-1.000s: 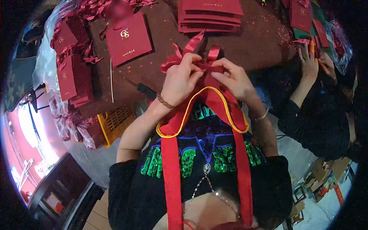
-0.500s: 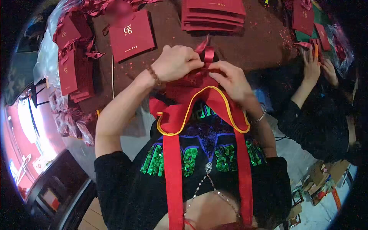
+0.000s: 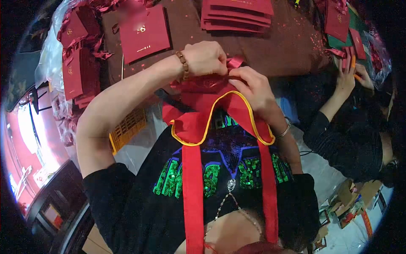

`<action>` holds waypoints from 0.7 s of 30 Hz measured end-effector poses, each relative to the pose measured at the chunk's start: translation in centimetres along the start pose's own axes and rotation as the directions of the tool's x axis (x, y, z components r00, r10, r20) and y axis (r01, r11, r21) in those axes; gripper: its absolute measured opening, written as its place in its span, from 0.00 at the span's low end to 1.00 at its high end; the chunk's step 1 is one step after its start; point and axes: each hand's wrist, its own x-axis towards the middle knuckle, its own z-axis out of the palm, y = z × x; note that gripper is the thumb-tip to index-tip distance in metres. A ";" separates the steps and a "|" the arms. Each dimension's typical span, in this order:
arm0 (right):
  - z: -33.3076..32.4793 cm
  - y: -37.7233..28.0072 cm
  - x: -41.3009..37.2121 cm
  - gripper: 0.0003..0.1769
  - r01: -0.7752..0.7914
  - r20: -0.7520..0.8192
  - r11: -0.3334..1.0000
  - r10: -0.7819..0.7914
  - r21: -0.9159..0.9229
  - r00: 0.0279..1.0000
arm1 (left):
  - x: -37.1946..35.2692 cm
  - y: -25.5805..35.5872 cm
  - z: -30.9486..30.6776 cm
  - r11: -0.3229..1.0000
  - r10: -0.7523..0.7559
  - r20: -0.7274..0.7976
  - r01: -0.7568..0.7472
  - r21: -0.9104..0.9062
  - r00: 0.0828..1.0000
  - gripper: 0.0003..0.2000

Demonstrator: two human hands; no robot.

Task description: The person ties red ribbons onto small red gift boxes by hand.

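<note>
Close in front of my chest, both my hands meet at the top of a dark red gift bag (image 3: 198, 84), which is partly hidden by my hands and my red apron (image 3: 190, 114). My left hand (image 3: 207, 58), with a beaded bracelet at the wrist, is curled closed over a shiny red ribbon (image 3: 236, 62); its fingertips are hidden. Thumb and forefinger of my right hand (image 3: 253, 86) pinch at the ribbon's base beside it. A short length of ribbon sticks up between the hands.
Ahead on the brown-covered table (image 3: 292, 46) lie a stack of red bags (image 3: 237, 15) and a single red bag (image 3: 146, 36). More bags (image 3: 74, 76) with ribbons stand at the left. At the right, a co-worker's hands (image 3: 347, 80) handle a ribbon. A yellow crate (image 3: 129, 127) sits below left.
My left elbow has swung outward and my left hand has turned over, closing into a fist. The ribbon that stood upright now bends over to the right. My right hand has barely moved.
</note>
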 end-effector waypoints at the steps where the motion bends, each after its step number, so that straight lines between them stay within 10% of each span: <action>1: -0.1 0.1 0.0 0.10 0.015 0.001 1.000 -0.015 0.009 1.000 | -0.1 0.1 0.1 0.999 -0.015 -0.039 0.017 0.041 0.999 0.10; 11: -0.5 0.4 0.1 0.12 -0.216 0.098 0.960 0.201 0.176 0.975 | -0.2 -0.2 2.5 0.967 -0.004 -0.275 -0.066 -0.245 0.962 0.10; 21: 0.1 0.3 0.1 0.09 -0.447 0.206 0.821 0.398 0.354 0.894 | -1.4 0.2 3.4 0.991 0.126 -0.473 -0.136 0.012 0.872 0.09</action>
